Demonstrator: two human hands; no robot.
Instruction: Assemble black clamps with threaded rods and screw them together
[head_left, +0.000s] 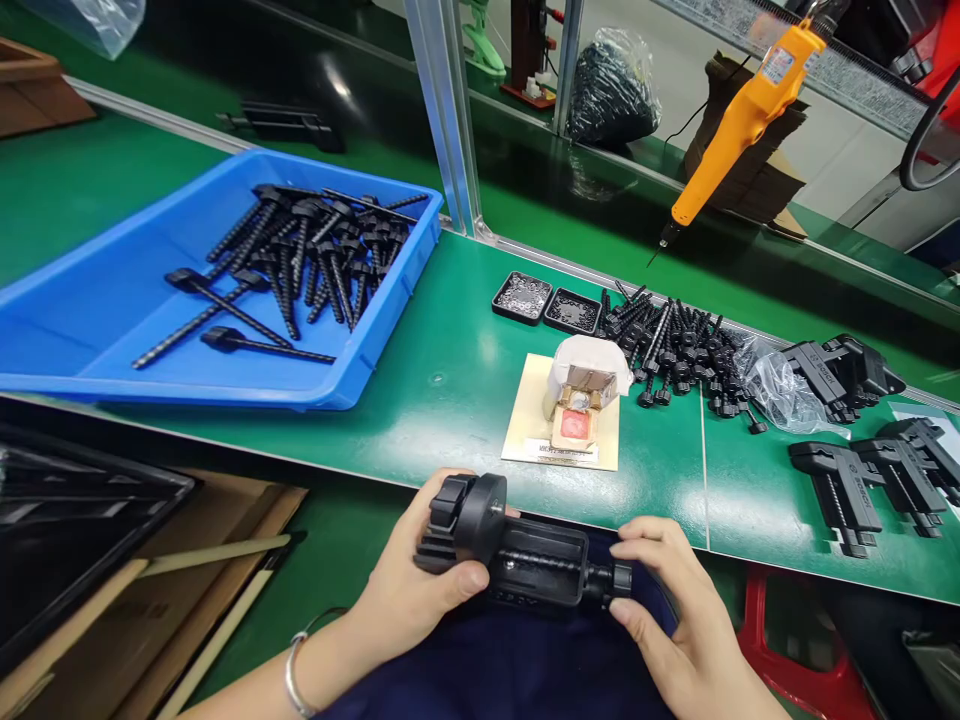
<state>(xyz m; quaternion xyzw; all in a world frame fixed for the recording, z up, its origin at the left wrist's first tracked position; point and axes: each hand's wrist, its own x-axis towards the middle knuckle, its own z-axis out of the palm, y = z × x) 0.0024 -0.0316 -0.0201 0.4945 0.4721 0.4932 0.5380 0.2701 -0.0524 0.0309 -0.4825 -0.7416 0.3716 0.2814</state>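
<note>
While left hand point(427, 580) grips, black screws point(307, 250) (blue tray point(172, 240))

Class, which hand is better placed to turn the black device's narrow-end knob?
Probably the right hand: its thumb and fingers flank that knob, while the left hand holds the device by its broad end.

"What's on the green table point(450, 400)?"
"At left, a blue tray point(150, 240); centre, a pale block point(521, 430) and two small dishes point(546, 305); right, black screws point(675, 340) and clamp-like parts point(840, 490)."
</note>
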